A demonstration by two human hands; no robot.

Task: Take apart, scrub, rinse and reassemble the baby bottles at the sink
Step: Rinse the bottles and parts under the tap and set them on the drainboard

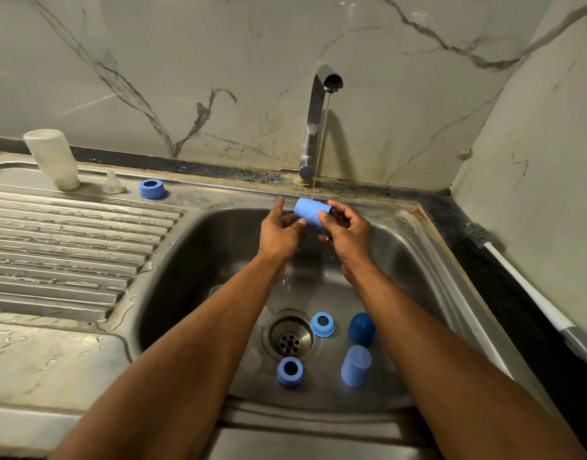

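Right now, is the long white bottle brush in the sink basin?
No, the bottle brush lies on the dark counter to the right of the sink, outside the basin.

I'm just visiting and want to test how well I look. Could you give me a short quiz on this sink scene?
1. True or false: water runs from the tap.
2. Which hand grips the blue cap under the stream: A left hand, B right hand?
3. How many blue pieces lie in the sink basin?

Key: 1 true. 2 B; the left hand is open beside it. 3 four: two rings, two caps.
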